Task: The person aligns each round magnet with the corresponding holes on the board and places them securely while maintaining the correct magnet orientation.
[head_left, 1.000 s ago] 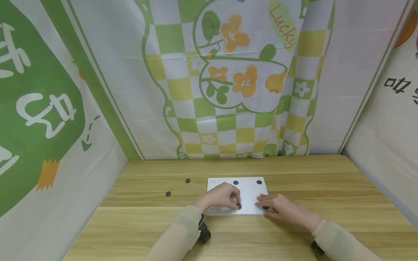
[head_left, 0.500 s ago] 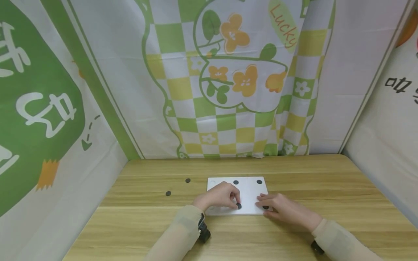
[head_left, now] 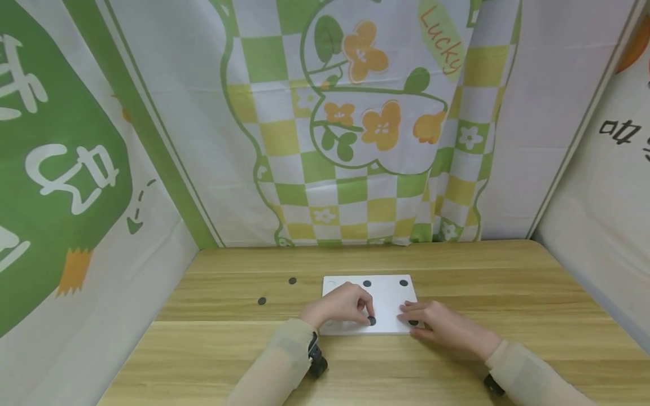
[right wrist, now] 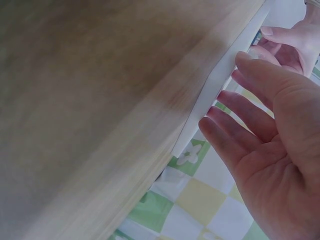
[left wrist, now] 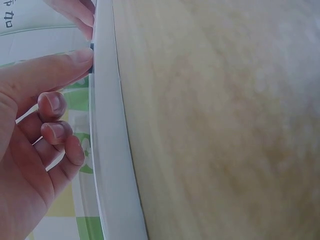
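A flat white board (head_left: 388,304) with round recesses lies on the table. Near the middle of its front edge my left hand (head_left: 345,304) pinches a small black disc (head_left: 372,321) against the surface; in the left wrist view the thumb touches the disc's edge and the other fingers curl loosely. My right hand (head_left: 442,326) rests on the board's right end, its fingers extended, partly covering another black disc (head_left: 413,322). Two more black discs, one at back centre (head_left: 367,283) and one at back right (head_left: 403,283), lie on the board. The back left recess (head_left: 331,283) holds no disc.
Two loose black discs lie on the wooden table (head_left: 355,372) left of the board, one farther back (head_left: 292,281) and one nearer (head_left: 262,301). A patterned cloth (head_left: 350,208) hangs behind the table, with printed fabric walls on both sides.
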A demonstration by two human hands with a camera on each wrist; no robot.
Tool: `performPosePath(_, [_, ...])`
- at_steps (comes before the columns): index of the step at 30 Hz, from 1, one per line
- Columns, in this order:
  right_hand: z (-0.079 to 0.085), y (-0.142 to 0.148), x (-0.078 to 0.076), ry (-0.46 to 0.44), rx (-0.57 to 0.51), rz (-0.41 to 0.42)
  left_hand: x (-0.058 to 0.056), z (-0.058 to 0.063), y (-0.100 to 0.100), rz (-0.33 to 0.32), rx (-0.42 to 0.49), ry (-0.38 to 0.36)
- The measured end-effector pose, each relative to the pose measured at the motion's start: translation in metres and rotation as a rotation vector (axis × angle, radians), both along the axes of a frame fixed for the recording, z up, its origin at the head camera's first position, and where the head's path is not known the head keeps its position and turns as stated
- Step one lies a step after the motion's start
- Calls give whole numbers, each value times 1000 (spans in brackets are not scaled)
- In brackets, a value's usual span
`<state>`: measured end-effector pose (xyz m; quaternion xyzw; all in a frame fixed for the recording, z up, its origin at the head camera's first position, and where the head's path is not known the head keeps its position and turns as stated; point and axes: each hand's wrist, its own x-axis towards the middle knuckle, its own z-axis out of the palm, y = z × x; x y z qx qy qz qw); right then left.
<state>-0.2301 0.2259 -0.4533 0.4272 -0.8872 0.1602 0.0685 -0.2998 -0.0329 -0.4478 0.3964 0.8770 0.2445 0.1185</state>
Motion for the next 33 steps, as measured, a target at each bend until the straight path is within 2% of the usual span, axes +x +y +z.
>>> performPosePath(5, [-1, -1, 0, 15, -2, -2, -1, -1, 0, -4, 1, 6])
performPosePath(16, [-1, 0, 0, -24, 21, -15, 1, 0, 0, 10, 2, 5])
performPosePath(33, [-1, 0, -1, -6, 5, -14, 2, 1, -3, -4, 23, -15])
